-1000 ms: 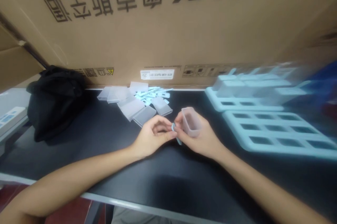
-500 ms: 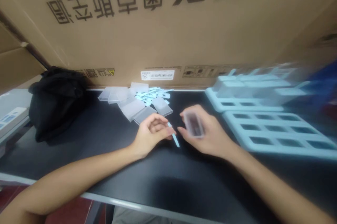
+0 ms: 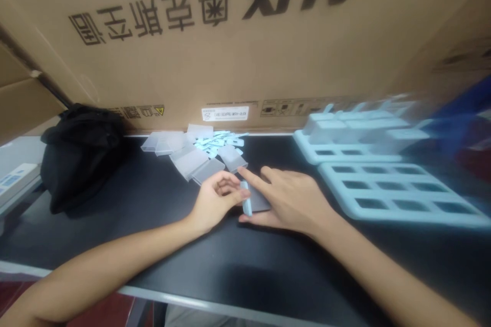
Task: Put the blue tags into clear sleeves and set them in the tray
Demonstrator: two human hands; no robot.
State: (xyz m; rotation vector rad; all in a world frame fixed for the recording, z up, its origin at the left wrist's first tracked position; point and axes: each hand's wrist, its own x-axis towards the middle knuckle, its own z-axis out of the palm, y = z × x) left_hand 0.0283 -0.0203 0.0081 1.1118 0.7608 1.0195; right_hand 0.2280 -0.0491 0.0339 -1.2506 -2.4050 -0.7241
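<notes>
Pinching a blue stick (image 3: 246, 203) beside a clear mold (image 3: 260, 201)

Gripping the blue stick between thumb and fingers of the left hand (image 3: 218, 196), and holding the clear mold in the right hand (image 3: 293, 196), index finger along its far side and thumb along its near side. Working over the middle of the black table (image 3: 215, 270), with the stick across the mold's left end. Cannot tell any contact between stick and mold. Facing more clear molds (image 3: 188, 159) and a heap of blue sticks (image 3: 215, 142) near the table's far edge. Flanked by a black bag (image 3: 80, 155) toward the far left corner, and toward the right edge by a front frame (image 3: 371, 177) with rows of openings and a rear frame (image 3: 345, 159) bearing blue-topped molds (image 3: 368, 131).
</notes>
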